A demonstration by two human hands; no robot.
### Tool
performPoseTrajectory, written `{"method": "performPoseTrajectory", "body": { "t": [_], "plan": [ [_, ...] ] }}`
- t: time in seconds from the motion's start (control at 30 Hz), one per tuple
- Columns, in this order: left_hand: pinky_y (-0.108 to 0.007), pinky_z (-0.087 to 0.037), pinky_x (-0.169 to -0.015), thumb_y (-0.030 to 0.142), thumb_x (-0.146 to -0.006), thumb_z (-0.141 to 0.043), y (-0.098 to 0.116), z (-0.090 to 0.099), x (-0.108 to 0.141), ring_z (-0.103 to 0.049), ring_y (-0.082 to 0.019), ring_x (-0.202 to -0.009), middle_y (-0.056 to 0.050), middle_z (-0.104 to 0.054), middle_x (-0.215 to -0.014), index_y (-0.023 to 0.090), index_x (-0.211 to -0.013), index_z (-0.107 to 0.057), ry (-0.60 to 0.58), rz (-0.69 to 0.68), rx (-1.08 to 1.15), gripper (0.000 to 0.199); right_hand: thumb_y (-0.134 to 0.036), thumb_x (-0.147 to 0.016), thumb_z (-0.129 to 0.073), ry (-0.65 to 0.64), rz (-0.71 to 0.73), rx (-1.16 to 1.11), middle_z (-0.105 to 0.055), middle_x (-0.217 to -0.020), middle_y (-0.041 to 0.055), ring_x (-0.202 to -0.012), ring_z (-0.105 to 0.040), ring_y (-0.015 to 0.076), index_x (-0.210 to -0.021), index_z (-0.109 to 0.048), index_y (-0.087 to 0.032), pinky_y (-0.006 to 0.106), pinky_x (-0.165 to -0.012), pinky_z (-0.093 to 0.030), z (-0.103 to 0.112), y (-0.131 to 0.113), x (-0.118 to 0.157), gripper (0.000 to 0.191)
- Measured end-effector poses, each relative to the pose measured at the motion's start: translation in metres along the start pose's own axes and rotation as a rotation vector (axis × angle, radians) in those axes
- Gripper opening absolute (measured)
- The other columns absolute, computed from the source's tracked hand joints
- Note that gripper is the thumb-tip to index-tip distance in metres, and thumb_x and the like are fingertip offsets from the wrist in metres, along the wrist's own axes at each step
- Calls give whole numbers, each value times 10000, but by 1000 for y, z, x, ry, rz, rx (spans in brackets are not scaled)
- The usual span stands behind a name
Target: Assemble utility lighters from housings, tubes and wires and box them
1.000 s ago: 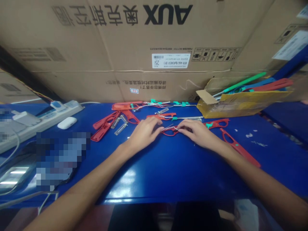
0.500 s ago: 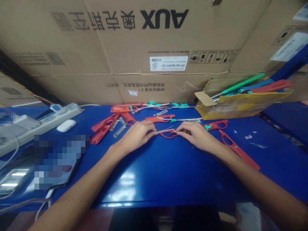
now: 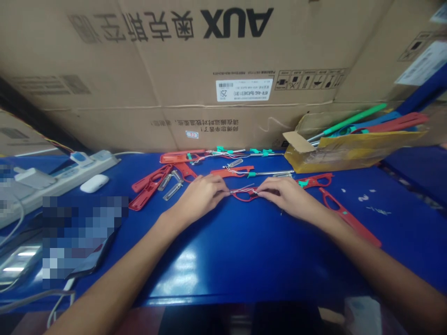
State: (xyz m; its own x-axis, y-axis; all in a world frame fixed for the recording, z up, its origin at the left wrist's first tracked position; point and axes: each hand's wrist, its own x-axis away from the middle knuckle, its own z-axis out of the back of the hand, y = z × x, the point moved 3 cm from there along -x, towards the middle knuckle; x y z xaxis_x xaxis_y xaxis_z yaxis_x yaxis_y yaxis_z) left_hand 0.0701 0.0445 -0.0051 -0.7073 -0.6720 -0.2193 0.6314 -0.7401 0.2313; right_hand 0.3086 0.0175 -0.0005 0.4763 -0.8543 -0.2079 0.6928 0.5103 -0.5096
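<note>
Between my two hands is a red lighter casing [image 3: 245, 200], its looped guard resting at the middle of the blue table with thin white wire across it. My left hand [image 3: 206, 191] pinches at its left end, fingertips pressed together. Closed on the opposite end are the fingers of my right hand [image 3: 279, 191], which hide part of the casing. Just behind lies another red lighter half [image 3: 232, 172] with a metal rod and green piece. Red shells [image 3: 148, 188] and clear little fuel tanks [image 3: 172, 190] are by my left forearm.
An open carton [image 3: 349, 153] with green, blue and red lighters stands at the back right. Another red casing [image 3: 352, 218] lies near my right forearm. A power strip [image 3: 59, 179], white earphone case [image 3: 94, 183] and blurred-out phone [image 3: 84, 246] are left. Cardboard [image 3: 167, 70] walls the back.
Both hands keep their hold on the casing and barely move. The whole view shifts slightly with the head.
</note>
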Motion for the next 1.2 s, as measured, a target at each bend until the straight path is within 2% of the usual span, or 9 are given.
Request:
{"method": "performPoseTrajectory", "body": {
  "t": [0.23, 0.4, 0.6, 0.8, 0.97, 1.07, 1.2],
  "plan": [
    [-348, -518, -819, 260, -1009, -583, -2, 2, 1, -683, -197, -904, -43, -723, -993, 178, -983, -749, 9, -55, 18, 187, -265, -936, -651, 37, -58, -21, -781, -909, 40, -801, -698, 204, -940, -787, -213, 324, -753, -496, -2, 2, -2, 145],
    [-336, -534, -834, 255, -1013, -568, -5, 0, 1, -688, -191, -903, -55, -715, -998, 165, -995, -745, 7, -54, 82, 199, -257, -911, -682, 63, -92, -74, -789, -917, 34, -821, -706, 202, -899, -790, -218, 322, -769, -498, -4, 2, -3, 116],
    [-345, -533, -842, 259, -1011, -576, -2, 3, 1, -685, -196, -904, -50, -709, -999, 166, -984, -735, -12, -31, 88, 187, -262, -900, -695, 21, -151, -107, -759, -819, 19, -691, -657, 167, -884, -775, -201, 296, -665, -467, -3, 2, -2, 102],
    [-342, -534, -844, 257, -1004, -582, -3, 2, 1, -688, -196, -911, -49, -711, -995, 172, -978, -738, -11, -22, 96, 179, -241, -892, -691, 11, -160, -103, -759, -885, 32, -759, -663, 175, -852, -750, -201, 303, -715, -466, -3, 1, -3, 82],
    [-334, -537, -836, 264, -999, -587, -4, 2, 1, -688, -191, -899, -49, -715, -994, 177, -979, -735, -14, -18, 112, 173, -262, -875, -714, 20, -167, -104, -718, -799, 10, -666, -599, 151, -819, -729, -201, 288, -641, -434, -5, 6, -3, 83],
    [-332, -537, -829, 269, -995, -588, -4, 3, 1, -689, -191, -897, -49, -719, -990, 180, -977, -733, -15, -17, 112, 172, -280, -921, -675, 2, -94, -51, -705, -810, 19, -698, -613, 160, -900, -729, -199, 296, -668, -460, -5, 6, -1, 100],
    [-333, -537, -822, 260, -998, -571, -5, 4, 2, -689, -195, -898, -51, -716, -1006, 179, -984, -732, -21, -5, 76, 180, -295, -970, -622, 46, 199, 102, -695, -1082, 87, -1005, -617, 227, -1108, -712, -212, 383, -895, -492, 1, -4, 3, 185]
  ]
}}
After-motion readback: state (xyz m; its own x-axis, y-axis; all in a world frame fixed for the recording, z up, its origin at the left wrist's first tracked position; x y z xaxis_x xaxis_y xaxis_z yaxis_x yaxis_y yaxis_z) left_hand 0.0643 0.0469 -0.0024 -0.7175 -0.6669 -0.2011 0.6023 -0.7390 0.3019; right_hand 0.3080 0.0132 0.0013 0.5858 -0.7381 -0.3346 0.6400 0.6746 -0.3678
